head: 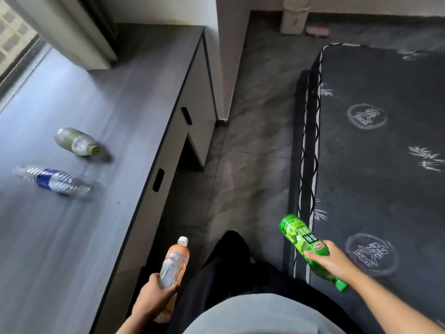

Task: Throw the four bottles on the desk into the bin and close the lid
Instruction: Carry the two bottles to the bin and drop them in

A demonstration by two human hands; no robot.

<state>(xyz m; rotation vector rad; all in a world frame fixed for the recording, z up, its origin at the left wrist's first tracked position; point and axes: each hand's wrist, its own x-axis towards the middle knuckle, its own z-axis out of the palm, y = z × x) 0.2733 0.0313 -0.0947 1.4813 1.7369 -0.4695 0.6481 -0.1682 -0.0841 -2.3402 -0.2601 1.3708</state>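
My left hand (154, 298) grips an orange-labelled bottle (175, 260) with a white cap, held off the desk's front edge. My right hand (333, 260) grips a green bottle (302, 238), cap end pointing down toward me, over the floor beside the mattress. Two bottles lie on their sides on the grey desk (101, 112): a pale green one with a yellow-green cap (77, 142) and a clear one with a blue label (54, 180). A cream bin (295, 16) stands on the floor at the far end of the room; its top is cut off by the frame.
A dark patterned mattress (385, 141) fills the right side. A strip of grey tiled floor (255, 116) runs between desk and mattress toward the bin. The desk has drawers (199, 97) facing the aisle. A pink object (317, 31) lies beside the bin. A window is at far left.
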